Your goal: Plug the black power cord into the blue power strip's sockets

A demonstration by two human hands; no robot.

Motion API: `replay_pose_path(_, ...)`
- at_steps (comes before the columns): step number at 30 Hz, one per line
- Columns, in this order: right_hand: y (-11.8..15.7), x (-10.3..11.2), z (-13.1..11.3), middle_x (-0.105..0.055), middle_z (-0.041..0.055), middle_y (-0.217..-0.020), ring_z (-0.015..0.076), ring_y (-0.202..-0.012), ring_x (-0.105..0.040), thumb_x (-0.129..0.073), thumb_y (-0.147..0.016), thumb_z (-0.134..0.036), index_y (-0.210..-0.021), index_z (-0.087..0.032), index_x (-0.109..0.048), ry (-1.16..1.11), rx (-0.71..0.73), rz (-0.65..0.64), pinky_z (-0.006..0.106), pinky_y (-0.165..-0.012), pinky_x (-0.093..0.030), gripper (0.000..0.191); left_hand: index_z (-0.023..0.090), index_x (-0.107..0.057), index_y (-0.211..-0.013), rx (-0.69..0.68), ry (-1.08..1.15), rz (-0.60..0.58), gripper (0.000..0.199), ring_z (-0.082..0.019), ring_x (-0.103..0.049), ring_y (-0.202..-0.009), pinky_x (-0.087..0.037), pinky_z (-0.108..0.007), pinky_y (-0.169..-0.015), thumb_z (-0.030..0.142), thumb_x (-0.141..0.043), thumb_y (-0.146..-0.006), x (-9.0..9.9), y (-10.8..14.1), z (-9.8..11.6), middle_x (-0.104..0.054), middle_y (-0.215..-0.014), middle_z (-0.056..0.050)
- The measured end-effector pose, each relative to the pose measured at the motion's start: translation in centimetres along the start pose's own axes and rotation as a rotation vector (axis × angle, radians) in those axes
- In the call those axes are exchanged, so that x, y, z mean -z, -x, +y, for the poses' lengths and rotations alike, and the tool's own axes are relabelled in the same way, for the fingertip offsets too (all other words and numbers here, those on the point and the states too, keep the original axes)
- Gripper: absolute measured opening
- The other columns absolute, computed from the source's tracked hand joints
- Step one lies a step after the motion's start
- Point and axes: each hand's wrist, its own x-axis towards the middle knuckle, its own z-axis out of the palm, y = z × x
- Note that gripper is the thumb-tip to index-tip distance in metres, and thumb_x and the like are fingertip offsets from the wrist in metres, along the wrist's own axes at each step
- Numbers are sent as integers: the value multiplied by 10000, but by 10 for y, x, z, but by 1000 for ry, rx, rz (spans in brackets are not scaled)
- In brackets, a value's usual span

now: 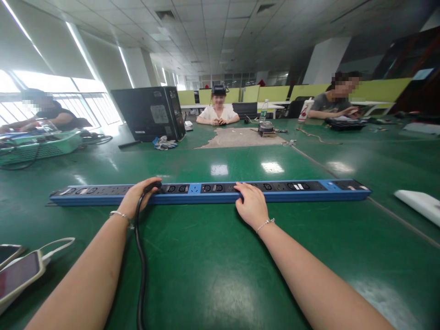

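Note:
A long blue and black power strip (213,197) lies across the green table (192,256), with several sockets along its top. My left hand (139,195) is closed round a black plug (153,185) at the strip, left of its middle. From that plug a black cable (140,256) runs down toward the near edge of the view. Whether the plug sits fully in a socket is hidden by my fingers. My right hand (252,204) rests on the strip right of its middle, fingers over the top face and thumb at the near side.
Two phones (20,275) with a white cable lie at the near left. A white object (419,204) is at the right edge. Farther back are a green basket (62,143), a black computer case (147,114), gloves (165,143), a bottle (264,110) and three seated people.

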Motion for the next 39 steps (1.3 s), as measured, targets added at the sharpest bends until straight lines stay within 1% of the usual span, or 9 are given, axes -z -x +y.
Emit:
replay_pose_path(7,0,-1,1,-621,57,-1206,219,-1144,-519,-473,-714,-106,-1070,-182,-637,0,21,17,408,-1009,-358,400,211,-567,-1134,39,-9,17,469,-231,-621,-990,-461,-351,-897,486,-385,-801,-1,3,-1,-663,-1108,-62)
replay_pose_path(13,0,-2,2,-630,55,-1190,219,-1128,-529,-472,-714,-102,-1054,-192,-641,0,28,31,416,-1001,-367,391,215,-569,-1128,32,-4,27,455,-228,-632,-959,-470,-333,-869,486,-390,-809,-3,4,-6,-678,-1062,-59)
replay_pose_path(18,0,-3,3,-630,53,-1188,213,-1125,-531,-471,-712,-103,-1047,-194,-642,-2,27,36,411,-1001,-366,388,224,-581,-1107,-30,-36,-35,439,-219,-635,-920,-473,-324,-851,490,-379,-823,-5,3,-6,-683,-1027,-48)
replay_pose_path(23,0,-2,1,-634,57,-1181,218,-1122,-531,-472,-709,-100,-1048,-189,-643,-1,34,42,412,-999,-369,390,232,-566,-1129,-132,-106,-70,419,-212,-619,-966,-449,-334,-902,472,-357,-857,-5,6,-5,-660,-1089,-52)
replay_pose_path(26,0,-1,0,-631,61,-1186,221,-1120,-532,-473,-710,-102,-1049,-184,-644,9,32,41,415,-1002,-366,388,231,-559,-1127,-166,-149,-48,414,-220,-604,-1000,-436,-349,-925,481,-364,-861,-5,8,-5,-646,-1117,-61)
replay_pose_path(31,0,-1,0,-627,63,-1193,220,-1132,-526,-473,-712,-107,-1055,-179,-641,17,30,36,417,-1009,-361,388,246,-557,-1141,-167,-178,-17,406,-223,-602,-1003,-435,-365,-930,481,-383,-860,-11,10,-6,-643,-1121,-55)
replay_pose_path(36,0,-2,1,-631,62,-1186,216,-1123,-532,-472,-712,-107,-1052,-182,-642,18,34,44,414,-1004,-368,387,233,-593,-1086,-133,-90,103,364,-214,-600,-1005,-437,-363,-931,443,-389,-869,-19,12,-6,-656,-1092,-48)
replay_pose_path(37,0,-2,2,-632,59,-1184,214,-1123,-532,-472,-713,-108,-1052,-182,-642,15,31,45,413,-1006,-366,386,226,-596,-1076,-109,-55,156,357,-215,-602,-997,-443,-364,-923,441,-404,-866,-18,12,-4,-657,-1086,-46)
replay_pose_path(39,0,-2,2,-634,51,-1182,213,-1124,-532,-472,-716,-110,-1050,-186,-642,8,21,47,414,-1011,-360,383,217,-579,-1098,-24,26,316,357,-211,-602,-986,-457,-365,-905,439,-434,-859,-13,11,4,-647,-1093,-38)
